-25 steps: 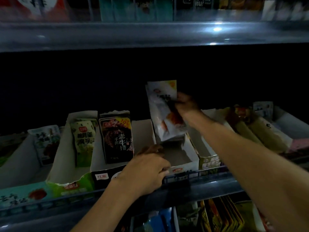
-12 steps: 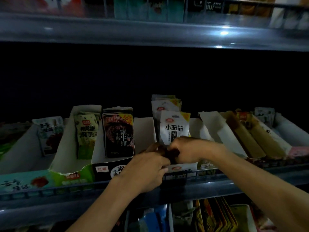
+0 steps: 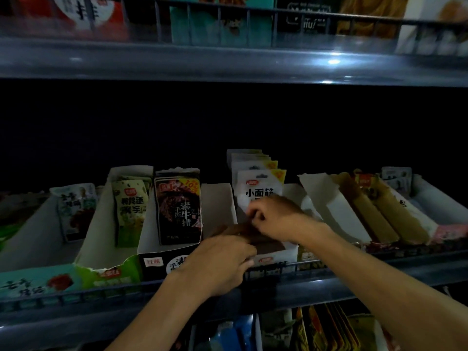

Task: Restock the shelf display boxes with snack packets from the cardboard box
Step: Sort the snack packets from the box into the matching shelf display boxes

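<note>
The shelf (image 3: pixel 316 285) runs the width of the view, dim, with a wire rail along its front edge and a row of open display boxes standing on it. To the left sit a green box (image 3: pixel 101 264) with pale green packets and a black box (image 3: pixel 154 259) with dark packets upright inside. The white display box (image 3: pixel 276 257) in the middle is the one being worked on, and the white snack packets (image 3: pixel 258 183) stand in it on end, front to back, several deep.

The left hand (image 3: pixel 222 262) rests at the front lip of that box, fingers curled over the edge, seemingly steadying it. The right hand (image 3: pixel 273 216) is inside the box at the foot of the front packet, fingers bent against its lower half; whether it pinches the packet or only nudges it, I cannot tell.

These look like light, thin, sealed foil pouches: soft, slick, likely to flop or slide forward. I would take them by the side edges or the flat top seal, several at once, and press them back together so that they stand.
</note>
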A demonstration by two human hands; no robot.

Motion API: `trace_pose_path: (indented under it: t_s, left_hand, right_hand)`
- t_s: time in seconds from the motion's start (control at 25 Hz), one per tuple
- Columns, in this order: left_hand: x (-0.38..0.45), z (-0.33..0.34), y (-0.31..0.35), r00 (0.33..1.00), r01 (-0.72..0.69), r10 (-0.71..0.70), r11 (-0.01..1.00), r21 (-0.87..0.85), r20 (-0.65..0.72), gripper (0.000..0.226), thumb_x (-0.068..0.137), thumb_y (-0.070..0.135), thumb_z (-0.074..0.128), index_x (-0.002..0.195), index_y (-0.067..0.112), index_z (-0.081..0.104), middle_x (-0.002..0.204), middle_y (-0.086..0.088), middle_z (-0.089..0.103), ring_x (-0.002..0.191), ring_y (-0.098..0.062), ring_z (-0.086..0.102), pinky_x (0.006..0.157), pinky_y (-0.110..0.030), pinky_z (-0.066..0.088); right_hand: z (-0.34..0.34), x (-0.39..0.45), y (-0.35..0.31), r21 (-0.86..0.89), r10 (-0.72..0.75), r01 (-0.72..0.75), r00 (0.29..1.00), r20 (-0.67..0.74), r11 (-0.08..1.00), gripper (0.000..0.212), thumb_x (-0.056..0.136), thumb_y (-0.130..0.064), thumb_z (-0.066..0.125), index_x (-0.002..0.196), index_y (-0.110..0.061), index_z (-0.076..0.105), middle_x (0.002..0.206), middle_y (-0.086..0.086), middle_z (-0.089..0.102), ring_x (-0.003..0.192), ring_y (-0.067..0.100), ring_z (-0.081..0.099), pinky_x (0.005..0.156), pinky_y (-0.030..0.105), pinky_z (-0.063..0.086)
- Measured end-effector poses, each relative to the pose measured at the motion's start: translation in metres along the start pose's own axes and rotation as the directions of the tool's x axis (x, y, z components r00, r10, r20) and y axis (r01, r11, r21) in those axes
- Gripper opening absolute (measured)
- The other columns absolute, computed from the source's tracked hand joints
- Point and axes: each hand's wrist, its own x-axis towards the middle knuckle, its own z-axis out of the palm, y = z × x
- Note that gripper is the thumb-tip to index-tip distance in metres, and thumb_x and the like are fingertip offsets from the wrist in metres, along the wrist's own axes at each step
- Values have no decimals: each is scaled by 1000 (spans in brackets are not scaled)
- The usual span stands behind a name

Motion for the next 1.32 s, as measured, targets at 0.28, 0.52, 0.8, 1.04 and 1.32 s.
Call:
trace_pose_path:
  t_s: [0.28,0.52,0.8,1.04,1.32]
  left_hand:
    - [-3,2,2,1000,20,-21,997,-71,-7,24,104,31,43,115,23,62,118,4,59,109,-16,52,88,-30,42]
    - [-2,2,0,999,32,-30,998,-58,35,23,104,33,43,113,24,62,119,4,58,108,-17,52,88,-33,46]
    - [-7,16,12,994,100,-100,995,13,-42,25,101,21,46,126,22,51,133,1,51,122,-20,45,99,-37,41]
    - [-100,62,58,917,184,-225,971,-151,-329,64,102,24,45,158,14,15,165,2,11,153,-13,4,124,-30,-5]
    - [-305,259,86,583,776,-551,596,-208,598,57,91,25,63,144,17,45,148,-9,48,122,-26,56,96,-34,50]
  right_hand:
    - [-23,30,30,615,443,17,679,-586,788,20,98,-23,55,116,-14,59,104,2,61,97,19,58,77,28,42]
    - [-16,91,17,886,620,-134,760,-195,443,55,102,-54,31,138,-16,47,116,12,57,107,28,58,76,32,44]
    - [-9,-18,15,621,419,-28,762,-495,784,39,106,-40,33,130,-15,52,118,7,57,111,25,54,79,25,32]
    - [74,-162,-28,231,6,157,816,-578,960,22,94,-19,52,110,-12,65,111,0,66,104,14,57,92,25,42]
    - [314,-362,-48,162,209,-425,698,685,891,24,94,-19,54,114,-13,67,117,12,67,109,30,63,85,31,47]
